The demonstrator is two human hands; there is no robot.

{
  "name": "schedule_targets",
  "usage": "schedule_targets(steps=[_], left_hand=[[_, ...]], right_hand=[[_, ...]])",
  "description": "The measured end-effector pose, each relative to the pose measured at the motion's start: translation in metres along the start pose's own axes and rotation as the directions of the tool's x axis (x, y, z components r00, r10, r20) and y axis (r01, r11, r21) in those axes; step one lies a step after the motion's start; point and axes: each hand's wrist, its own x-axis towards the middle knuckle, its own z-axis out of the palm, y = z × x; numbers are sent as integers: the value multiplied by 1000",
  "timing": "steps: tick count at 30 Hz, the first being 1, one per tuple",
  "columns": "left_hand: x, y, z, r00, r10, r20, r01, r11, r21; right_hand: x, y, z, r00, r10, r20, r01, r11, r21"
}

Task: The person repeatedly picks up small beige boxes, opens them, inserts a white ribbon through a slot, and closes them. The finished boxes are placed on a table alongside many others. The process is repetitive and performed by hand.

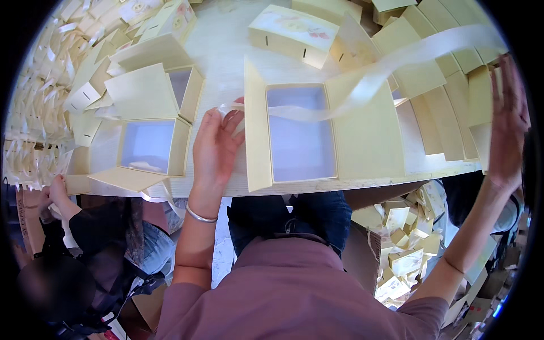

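Observation:
A cream gift box [301, 136] stands before me with its two flaps folded out left and right, showing a pale inside. White satin ribbon [300, 114] crosses its opening and rises in a loose wave to the far right. My left hand [217, 144] is beside the left flap, thumb and fingers closed on the ribbon's left end. Far to the right, my right hand [508, 124] is raised with its fingers stretched out, slightly smeared. The ribbon's other end comes up close to those fingertips; whether it touches them is unclear.
More open boxes [148, 144] lie to the left, and a closed flower-printed box [294, 31] sits beyond. Stacked boxes [436, 113] line the right side. Ribboned boxes [39, 113] pile up at far left, near another person's hand [56, 190]. A carton [368, 252] below holds several boxes.

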Motion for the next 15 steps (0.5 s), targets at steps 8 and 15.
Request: schedule_targets(steps=[8, 15], left_hand=[[-23, 17, 11, 974, 227, -8, -222, 962, 161], [-27, 7, 13, 958, 283, -42, -277, 954, 112]], right_hand=[[-14, 35, 68, 986, 166, -7, -137, 786, -603], [30, 65, 123, 859, 416, 300, 298, 70, -952]])
